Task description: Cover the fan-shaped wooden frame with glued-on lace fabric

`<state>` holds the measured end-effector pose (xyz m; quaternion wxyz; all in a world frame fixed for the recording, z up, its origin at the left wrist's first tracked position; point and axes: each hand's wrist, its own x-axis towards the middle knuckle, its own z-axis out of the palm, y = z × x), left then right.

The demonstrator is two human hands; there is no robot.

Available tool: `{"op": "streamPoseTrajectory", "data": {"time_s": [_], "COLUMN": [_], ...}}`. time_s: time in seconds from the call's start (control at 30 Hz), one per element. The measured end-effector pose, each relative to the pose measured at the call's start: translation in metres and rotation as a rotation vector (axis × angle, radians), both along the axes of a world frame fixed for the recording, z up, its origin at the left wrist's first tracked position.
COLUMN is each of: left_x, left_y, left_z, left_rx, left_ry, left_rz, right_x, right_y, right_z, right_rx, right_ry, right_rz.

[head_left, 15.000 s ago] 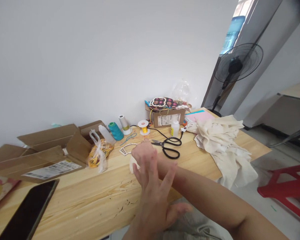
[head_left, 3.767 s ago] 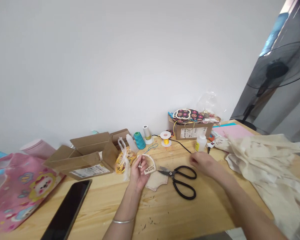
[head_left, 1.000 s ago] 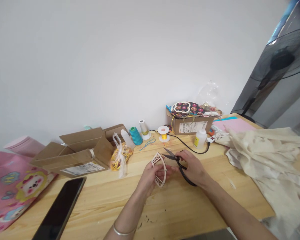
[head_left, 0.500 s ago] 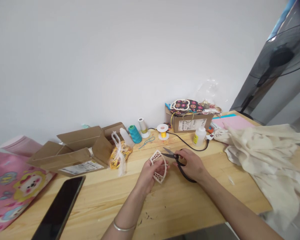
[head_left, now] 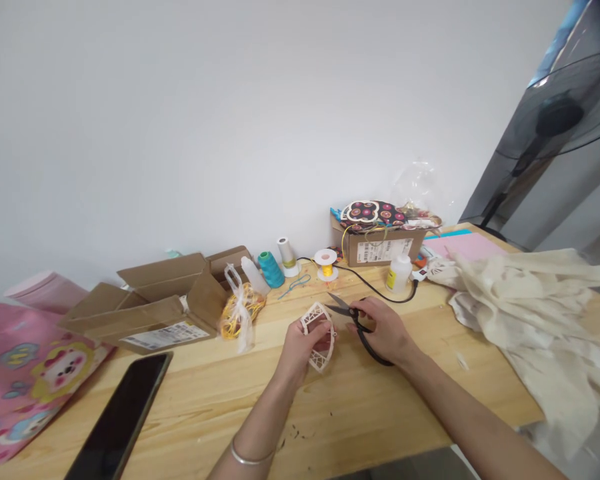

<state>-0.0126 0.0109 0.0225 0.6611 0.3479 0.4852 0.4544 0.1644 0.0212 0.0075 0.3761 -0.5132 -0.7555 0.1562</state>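
**Lattice piece** (head_left: 321,337): white, fan-shaped, openwork. It is held off the counter (head_left: 380,413) just left of the scissors. The left hand (head_left: 300,341) pinches it, thumb on the near face and fingers curled behind.

**Scissors** (head_left: 347,311): black, with large loop handles. The right hand (head_left: 384,327) is closed around the handles. The blades look slightly parted, with the tips aimed at the lattice piece's upper edge. Whether they touch it cannot be told.

**Black cable** (head_left: 375,288): runs across the counter just behind the scissors.

**Glue bottle** (head_left: 399,272) and **yellow spool** (head_left: 326,263): stand behind the scissors, near the cable.

**Cream cloth** (head_left: 530,313): heaped well to the right of the scissors.

**Phone** (head_left: 120,420): lies well to the left of the scissors, toward the near edge.

**Likely risks:**
- The thin ribs could snap or get cut in the wrong place, because heavy blades are working on fine openwork.
- The left fingertips could be nicked. They sit close behind the edge that the tips face.
- The piece could twist or slip, since only a light pinch holds it in mid-air.
- The cable could be snagged if the blades swing back.
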Motion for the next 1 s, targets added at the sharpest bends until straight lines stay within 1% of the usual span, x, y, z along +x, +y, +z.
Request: {"op": "streamPoseTrajectory", "data": {"time_s": [0.2, 0.43, 0.53, 0.63, 0.73, 0.87, 1.0], "left_x": [0.004, 0.006, 0.005, 0.002, -0.001, -0.004, -0.005], "left_y": [-0.002, -0.006, -0.005, -0.004, -0.004, -0.003, -0.002], "left_z": [0.004, 0.009, 0.008, 0.008, 0.010, 0.014, 0.013], "left_rx": [0.050, 0.069, 0.057, 0.061, 0.042, -0.012, -0.020], "left_ry": [0.102, 0.203, 0.200, 0.193, 0.176, 0.165, 0.158], "left_rz": [0.001, -0.015, -0.036, -0.097, -0.130, -0.141, -0.152], "right_x": [-0.006, -0.005, -0.003, -0.002, -0.002, -0.003, -0.005], "right_y": [-0.005, -0.005, -0.004, -0.003, -0.002, -0.002, -0.001], "right_z": [0.005, 0.004, 0.003, 0.002, 0.000, -0.003, -0.007], "right_rx": [-0.018, 0.044, 0.076, 0.089, 0.078, 0.056, 0.025], "right_ry": [-0.101, -0.131, -0.146, -0.166, -0.168, -0.148, -0.149], "right_rz": [-0.003, -0.013, -0.025, -0.033, -0.038, -0.033, -0.030]}}
